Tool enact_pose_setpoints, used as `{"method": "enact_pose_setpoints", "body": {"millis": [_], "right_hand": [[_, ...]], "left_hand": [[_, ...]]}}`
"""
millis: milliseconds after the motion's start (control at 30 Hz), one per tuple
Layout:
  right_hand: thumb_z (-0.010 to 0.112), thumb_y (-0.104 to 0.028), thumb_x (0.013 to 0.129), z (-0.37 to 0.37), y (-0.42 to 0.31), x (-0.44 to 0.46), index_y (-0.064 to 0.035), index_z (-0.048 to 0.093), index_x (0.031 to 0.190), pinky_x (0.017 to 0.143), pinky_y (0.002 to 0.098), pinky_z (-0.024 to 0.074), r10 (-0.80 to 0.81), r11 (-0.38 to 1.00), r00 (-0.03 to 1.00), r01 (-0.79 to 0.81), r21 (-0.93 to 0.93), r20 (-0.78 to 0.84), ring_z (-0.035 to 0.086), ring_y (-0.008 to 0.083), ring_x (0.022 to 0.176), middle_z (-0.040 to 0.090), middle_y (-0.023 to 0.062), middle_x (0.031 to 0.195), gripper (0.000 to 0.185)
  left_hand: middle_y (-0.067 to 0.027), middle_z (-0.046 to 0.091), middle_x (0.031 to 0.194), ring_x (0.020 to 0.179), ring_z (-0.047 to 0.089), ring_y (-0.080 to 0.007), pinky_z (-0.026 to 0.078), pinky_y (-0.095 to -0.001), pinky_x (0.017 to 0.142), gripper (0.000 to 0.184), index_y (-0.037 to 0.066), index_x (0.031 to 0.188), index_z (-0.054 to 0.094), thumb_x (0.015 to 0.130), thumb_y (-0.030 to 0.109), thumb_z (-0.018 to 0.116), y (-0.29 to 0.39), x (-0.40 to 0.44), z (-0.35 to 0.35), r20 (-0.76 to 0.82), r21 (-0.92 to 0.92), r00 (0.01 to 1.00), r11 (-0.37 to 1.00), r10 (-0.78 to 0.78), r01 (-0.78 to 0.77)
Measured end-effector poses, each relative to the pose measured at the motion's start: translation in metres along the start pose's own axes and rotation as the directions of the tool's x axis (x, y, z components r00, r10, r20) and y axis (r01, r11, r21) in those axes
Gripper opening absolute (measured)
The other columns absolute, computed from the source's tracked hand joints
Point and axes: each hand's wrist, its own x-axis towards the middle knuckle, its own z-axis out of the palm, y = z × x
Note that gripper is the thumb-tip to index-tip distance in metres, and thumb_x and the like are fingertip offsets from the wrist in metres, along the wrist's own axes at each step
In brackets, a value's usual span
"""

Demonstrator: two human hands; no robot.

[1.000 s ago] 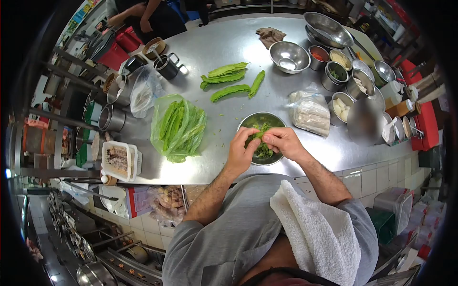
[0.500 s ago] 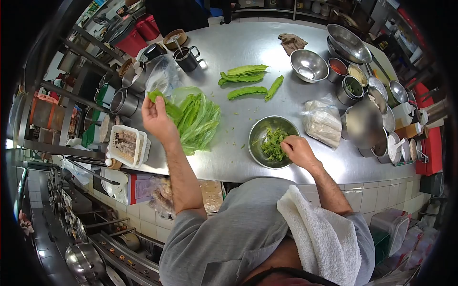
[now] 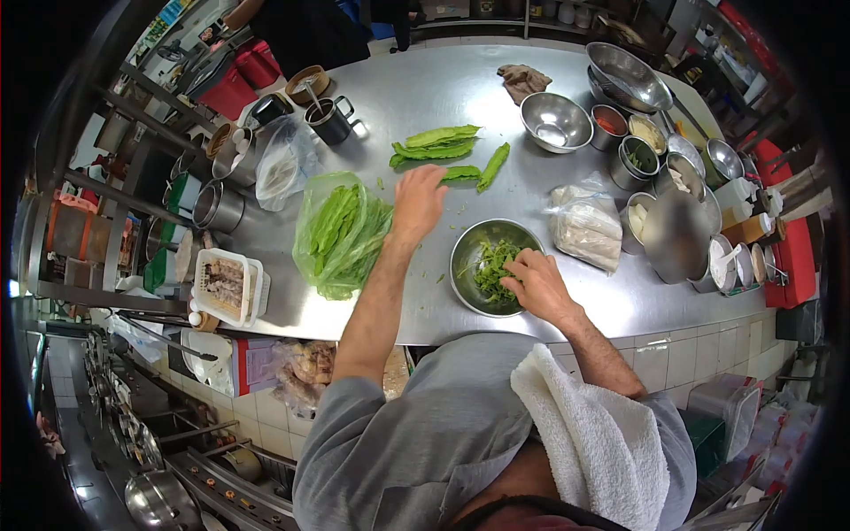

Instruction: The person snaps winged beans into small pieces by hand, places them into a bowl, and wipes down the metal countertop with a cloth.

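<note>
My left hand (image 3: 418,202) reaches over the table with fingers stretched out at the near end of a single winged bean (image 3: 462,173), covering that end; its fingertips are partly hidden. Another winged bean (image 3: 493,168) lies just right of it, and a small pile of winged beans (image 3: 436,144) lies behind. To the left of my hand, an open clear plastic bag (image 3: 370,232) holds several more long green pods. My right hand (image 3: 542,285) is in a steel bowl (image 3: 458,276), its curled fingers closed on chopped green leaves (image 3: 492,270).
A wrapped white bundle (image 3: 588,232) sits right of the bowl. An empty steel bowl (image 3: 556,122), a brown cloth (image 3: 522,81) and several ingredient containers line the right side. A dark mug (image 3: 329,124) and a white plastic basket (image 3: 257,288) stand left. People in dark clothes are at the far edge.
My left hand has moved right, from beside the bag to the winged beans on the table, and the green pod it held is gone from it. My right hand stays in the bowl.
</note>
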Motion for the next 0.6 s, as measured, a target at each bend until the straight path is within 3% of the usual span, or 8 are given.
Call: {"method": "enact_pose_setpoints", "body": {"millis": [67, 267, 333, 467, 567, 600], "right_hand": [[0.066, -0.021, 0.081, 0.001, -0.001, -0.004, -0.0067, 0.067, 0.097, 0.076, 0.0371, 0.0357, -0.012, 1.000, 1.000, 0.012, 0.014, 0.001, 0.052, 0.0229, 0.086, 0.055, 0.0059, 0.085, 0.022], [0.064, -0.020, 0.083, -0.002, -0.001, -0.016, -0.0050, 0.067, 0.098, 0.076, 0.0361, 0.0390, -0.015, 0.998, 0.999, 0.012, 0.062, 0.042, 0.055, 0.0236, 0.087, 0.058, 0.0068, 0.088, 0.021], [0.064, -0.020, 0.083, -0.004, -0.001, -0.016, -0.0050, 0.066, 0.098, 0.076, 0.0364, 0.0390, -0.010, 0.997, 0.999, 0.007, 0.073, 0.037, 0.055, 0.0236, 0.087, 0.058, 0.0070, 0.087, 0.021], [0.063, -0.019, 0.084, -0.009, 0.001, -0.010, -0.0050, 0.066, 0.098, 0.075, 0.0371, 0.0388, -0.003, 0.995, 1.000, 0.001, 0.104, 0.028, 0.056, 0.0241, 0.084, 0.059, 0.0076, 0.086, 0.020], [0.063, -0.019, 0.084, -0.012, 0.002, -0.002, -0.0052, 0.066, 0.099, 0.074, 0.0371, 0.0386, 0.012, 0.995, 1.000, -0.014, 0.094, 0.023, 0.056, 0.0247, 0.083, 0.059, 0.0080, 0.085, 0.020], [0.062, -0.019, 0.085, -0.012, 0.003, 0.001, -0.0054, 0.064, 0.101, 0.073, 0.0368, 0.0386, 0.014, 0.994, 1.000, -0.013, 0.110, -0.008, 0.056, 0.0252, 0.082, 0.059, 0.0082, 0.086, 0.021]], "left_hand": [[-0.0067, 0.054, 0.123, 0.117, 0.045, -0.0275, 0.034, -0.0458, 0.097, 0.038, 0.010, 0.118, 0.057, 0.081, 0.014, 0.063, -0.015, 0.011, 0.036, 0.022, -0.010, 0.999, 0.999, 0.032, -0.032], [-0.0064, 0.047, 0.135, 0.125, 0.039, -0.0261, 0.027, -0.0529, 0.101, 0.042, 0.015, 0.129, 0.051, 0.088, 0.023, 0.057, -0.029, 0.036, 0.091, 0.127, 0.120, 0.990, 0.991, -0.067, 0.052], [-0.0068, 0.049, 0.130, 0.123, 0.040, -0.0258, 0.025, -0.0553, 0.101, 0.041, 0.015, 0.128, 0.052, 0.090, 0.029, 0.054, -0.026, 0.040, 0.095, 0.213, 0.107, 0.957, 0.979, -0.195, 0.176], [-0.0087, 0.052, 0.120, 0.120, 0.041, -0.0265, 0.025, -0.0563, 0.099, 0.041, 0.013, 0.125, 0.055, 0.088, 0.030, 0.057, -0.026, 0.033, 0.089, 0.272, 0.197, 0.943, 0.970, -0.192, 0.141], [-0.0116, 0.054, 0.109, 0.111, 0.047, -0.0283, 0.033, -0.0511, 0.095, 0.036, 0.009, 0.115, 0.059, 0.084, 0.028, 0.062, -0.033, 0.021, 0.087, 0.271, 0.179, 0.953, 0.980, -0.136, 0.089], [-0.0127, 0.055, 0.106, 0.105, 0.050, -0.0291, 0.037, -0.0472, 0.091, 0.033, 0.007, 0.111, 0.060, 0.083, 0.025, 0.064, -0.036, 0.019, 0.083, 0.270, 0.060, 0.958, 0.995, -0.094, 0.081]]}}
